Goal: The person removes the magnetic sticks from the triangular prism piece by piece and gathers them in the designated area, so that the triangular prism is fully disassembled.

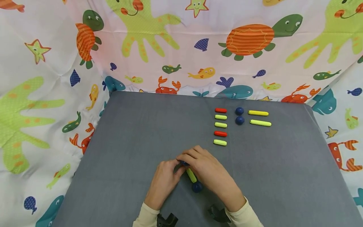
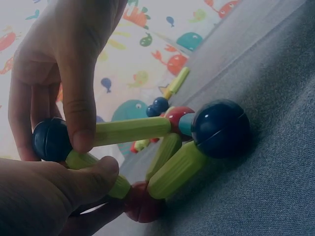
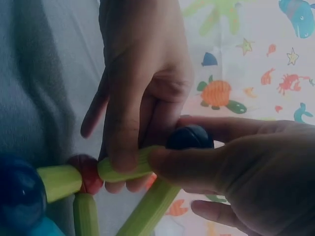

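Note:
Both hands hold a structure of magnetic balls and rods near the table's front. My left hand (image 1: 167,173) pinches a short yellow-green rod (image 3: 129,166) between thumb and fingers. At that rod's end, my right hand (image 1: 204,165) grips a dark blue ball (image 2: 49,138) from above, its thumb also against a longer yellow-green rod (image 2: 133,130). This longer rod runs to a red ball (image 2: 178,118), and the short one to another red ball (image 2: 142,204). A second blue ball (image 1: 197,186) forms the near corner, with a teal rod (image 2: 186,124) beside it. Fingers partly hide the structure.
Beyond the hands, a column of short rods (image 1: 220,125), red and yellow-green, lies on the grey table (image 1: 141,126). To its right are two blue balls (image 1: 239,120) and two longer rods (image 1: 260,123). A sea-animal cloth (image 1: 175,47) borders the table's back and sides.

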Tool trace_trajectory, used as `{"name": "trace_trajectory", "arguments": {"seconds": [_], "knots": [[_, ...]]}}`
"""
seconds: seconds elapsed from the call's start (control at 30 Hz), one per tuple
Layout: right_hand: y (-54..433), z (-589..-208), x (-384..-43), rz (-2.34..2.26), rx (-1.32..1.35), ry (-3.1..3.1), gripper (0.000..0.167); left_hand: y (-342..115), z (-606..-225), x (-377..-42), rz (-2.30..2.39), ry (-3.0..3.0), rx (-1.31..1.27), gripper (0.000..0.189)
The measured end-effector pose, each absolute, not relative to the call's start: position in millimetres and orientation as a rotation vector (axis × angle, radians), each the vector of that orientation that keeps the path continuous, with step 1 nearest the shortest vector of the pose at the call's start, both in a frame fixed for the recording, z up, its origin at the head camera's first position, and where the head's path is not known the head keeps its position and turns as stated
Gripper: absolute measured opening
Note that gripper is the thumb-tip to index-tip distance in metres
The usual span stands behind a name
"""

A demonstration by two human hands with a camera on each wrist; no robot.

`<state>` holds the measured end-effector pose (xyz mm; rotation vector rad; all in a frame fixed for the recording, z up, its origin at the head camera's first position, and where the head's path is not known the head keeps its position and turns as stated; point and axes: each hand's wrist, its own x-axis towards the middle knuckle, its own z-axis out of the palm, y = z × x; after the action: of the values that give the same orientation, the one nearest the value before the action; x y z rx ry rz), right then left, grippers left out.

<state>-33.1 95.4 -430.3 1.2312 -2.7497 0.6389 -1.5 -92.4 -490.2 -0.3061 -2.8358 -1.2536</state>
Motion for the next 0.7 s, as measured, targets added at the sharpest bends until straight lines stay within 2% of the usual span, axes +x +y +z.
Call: {"name": "trace_trajectory", "arguments": {"seconds": [0.47,0.7], "knots": [[98.9,-434.4,-29.6,0.624,1.183,-2.762,0.041,-88.5,-492.0,-1.2,-1.277,-2.858,-0.331,0.015],[96.8,-435.9,-29.8,0.617,1.163,-2.743,0.043,-90.8,-490.1,-1.9,-1.255,-2.86,-0.335,0.01]]}}
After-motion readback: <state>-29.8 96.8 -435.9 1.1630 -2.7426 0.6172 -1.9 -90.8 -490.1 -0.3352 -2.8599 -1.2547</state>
